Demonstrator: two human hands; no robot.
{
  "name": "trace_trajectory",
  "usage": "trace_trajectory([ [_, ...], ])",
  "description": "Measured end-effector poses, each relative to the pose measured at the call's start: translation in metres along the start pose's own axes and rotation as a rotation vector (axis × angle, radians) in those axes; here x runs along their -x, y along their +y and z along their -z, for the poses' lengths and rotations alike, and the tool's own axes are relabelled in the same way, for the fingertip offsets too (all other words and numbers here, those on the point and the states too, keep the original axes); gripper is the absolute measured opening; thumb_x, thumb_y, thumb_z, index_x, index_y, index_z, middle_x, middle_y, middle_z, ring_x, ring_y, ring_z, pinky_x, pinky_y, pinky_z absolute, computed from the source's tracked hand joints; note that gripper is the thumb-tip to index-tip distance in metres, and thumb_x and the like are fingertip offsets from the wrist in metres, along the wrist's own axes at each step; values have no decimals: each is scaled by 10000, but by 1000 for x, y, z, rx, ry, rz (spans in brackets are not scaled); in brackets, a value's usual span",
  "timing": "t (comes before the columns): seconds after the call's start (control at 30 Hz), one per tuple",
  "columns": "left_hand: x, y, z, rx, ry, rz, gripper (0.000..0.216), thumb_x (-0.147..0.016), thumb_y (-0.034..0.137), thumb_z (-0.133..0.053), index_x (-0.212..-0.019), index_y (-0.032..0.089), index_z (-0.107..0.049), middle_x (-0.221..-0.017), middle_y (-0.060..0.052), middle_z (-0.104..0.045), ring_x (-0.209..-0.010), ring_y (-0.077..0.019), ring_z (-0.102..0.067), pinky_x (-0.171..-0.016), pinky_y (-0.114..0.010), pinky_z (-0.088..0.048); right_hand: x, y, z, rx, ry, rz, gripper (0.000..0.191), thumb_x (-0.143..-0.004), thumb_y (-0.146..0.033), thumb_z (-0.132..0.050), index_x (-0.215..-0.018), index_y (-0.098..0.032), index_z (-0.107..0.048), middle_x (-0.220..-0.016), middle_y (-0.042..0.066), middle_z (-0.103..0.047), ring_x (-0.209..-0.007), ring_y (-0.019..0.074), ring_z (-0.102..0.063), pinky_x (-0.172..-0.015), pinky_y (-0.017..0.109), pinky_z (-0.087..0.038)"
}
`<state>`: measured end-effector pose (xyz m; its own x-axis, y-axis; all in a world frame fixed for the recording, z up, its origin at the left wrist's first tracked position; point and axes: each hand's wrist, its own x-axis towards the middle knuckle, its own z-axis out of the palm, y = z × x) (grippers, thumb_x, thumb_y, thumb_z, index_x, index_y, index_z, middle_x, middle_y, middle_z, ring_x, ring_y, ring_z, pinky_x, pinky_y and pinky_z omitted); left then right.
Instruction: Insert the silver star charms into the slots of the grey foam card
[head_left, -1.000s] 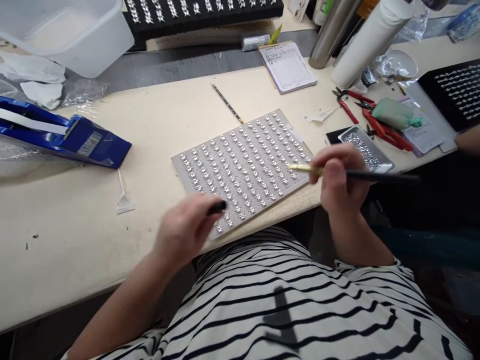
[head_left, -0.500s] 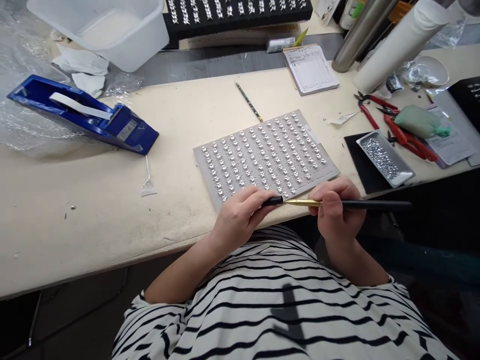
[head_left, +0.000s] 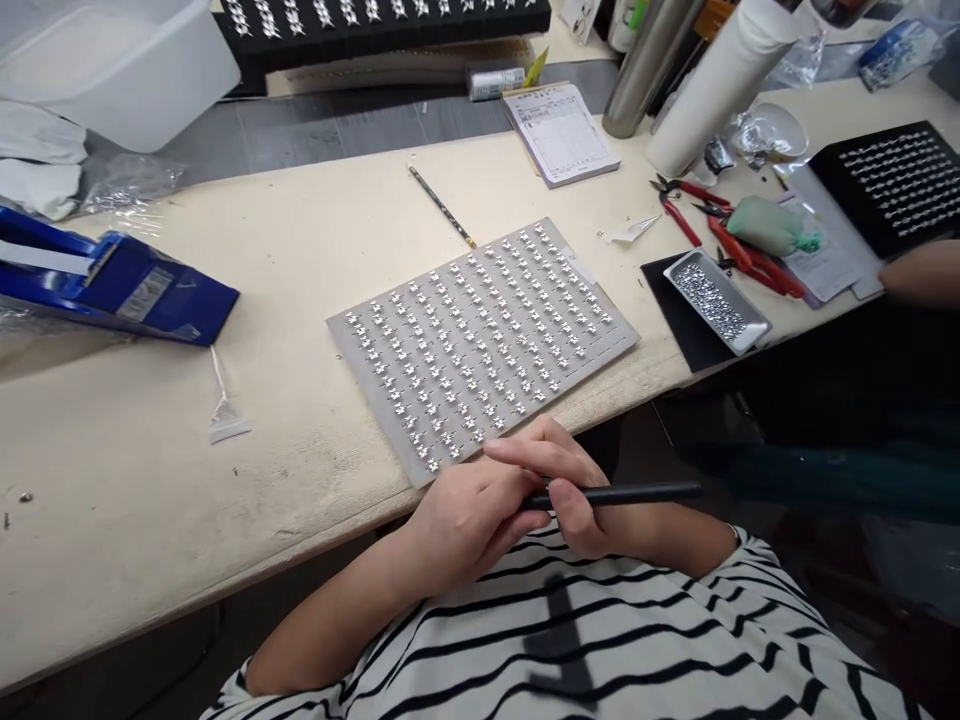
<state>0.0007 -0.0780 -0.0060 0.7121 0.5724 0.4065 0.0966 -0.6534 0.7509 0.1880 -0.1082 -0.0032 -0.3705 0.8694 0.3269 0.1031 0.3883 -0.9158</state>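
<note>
In the head view, our right hand (head_left: 581, 520) holds a black rod (head_left: 622, 492) in a narrow grip, and our left hand (head_left: 469, 515) closes around its near end. Both sit just below the grey card (head_left: 341, 335) of silver pieces. A light, steady hold suits this fine work.

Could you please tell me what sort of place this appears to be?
It looks like a jewellery-making workbench in a workshop: a grey card holds rows of small silver pieces, a metal tray holds tiny sparkling parts, and red-handled pliers lie nearby.
</note>
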Motion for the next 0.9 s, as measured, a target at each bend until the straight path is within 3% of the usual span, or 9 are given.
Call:
trace_trajectory([
  [0.1,-2,2,0,10,-2,15,207,-1087,340,-440,-1130,185,-569,-970,-54,-736,-837,-164,-713,-704,-252,-571,1,6,-4,32,34,-1,538,-1063,-509,-337,-1584,-380,-379,-1094,46,-607,-979,199,-580,-875,390,-579],
  [0.23,-2,-8,17,-88,138,118,182,-1081,292,-472,-1182,213,-601,-972,-16,-735,-818,-127,-698,-694,-224,-557,2,24,-6,51,143,11,923,-891,-822,-449,-1639,-324,-234,-1180,65,-583,-913,192,-572,-823,387,-580],
  [0.33,1,-39,55,-352,480,241,244,-1044,234,-562,-1272,238,-649,-906,14,-702,-768,-111,-639,-678,-221,-524,7,35,3,59,271,-67,803,-928,-725,-521,-1607,-356,-299,-1208,51,-591,-882,170,-574,-834,374,-573],
  [0.4,3,-69,90,-595,575,329,322,-1042,281,-563,-1343,208,-653,-1053,-30,-706,-964,-166,-653,-873,-298,-551,12,39,17,122,363,-125,641,-979,-564,-561,-1564,-378,-378,-1217,43,-593,-907,168,-581,-877,378,-567],
  [0.47,2,-100,128,-779,513,520,447,-1018,282,-576,-1448,161,-580,-1188,-74,-665,-1141,-248,-615,-1060,-446,-511,18,41,33,206,429,-158,577,-986,-454,-584,-1534,-375,-421,-1237,47,-593,-930,172,-593,-901,391,-565],
  [0.53,-3,-127,160,-872,441,744,577,-976,268,-629,-1521,136,-494,-1218,-91,-616,-1231,-309,-566,-1111,-538,-475,23,43,49,284,484,-184,553,-977,-416,-600,-1508,-358,-455,-1245,55,-597,-929,176,-606,-907,407,-565],
  [0.67,-20,-157,192,-808,415,1012,818,-884,108,-693,-1613,139,-324,-1388,-102,-544,-1391,-373,-467,-1201,-611,-378,30,46,72,391,601,-192,523,-959,-402,-621,-1466,-348,-507,-1224,55,-605,-909,182,-623,-898,417,-566],
  [0.8,-27,-157,185,-783,476,870,798,-915,152,-688,-1616,146,-308,-1638,-44,-374,-1541,-354,-308,-1321,-541,-216,38,45,88,508,663,-161,521,-949,-380,-635,-1457,-348,-523,-1244,62,-602,-923,183,-640,-898,414,-568],
  [0.9,-21,-141,172,-859,410,714,745,-924,295,-697,-1576,110,-387,-1695,-88,-293,-1570,-388,-251,-1321,-548,-205,46,45,116,687,707,-176,493,-952,-396,-628,-1432,-319,-542,-1281,87,-609,-950,195,-664,-906,426,-580],
])
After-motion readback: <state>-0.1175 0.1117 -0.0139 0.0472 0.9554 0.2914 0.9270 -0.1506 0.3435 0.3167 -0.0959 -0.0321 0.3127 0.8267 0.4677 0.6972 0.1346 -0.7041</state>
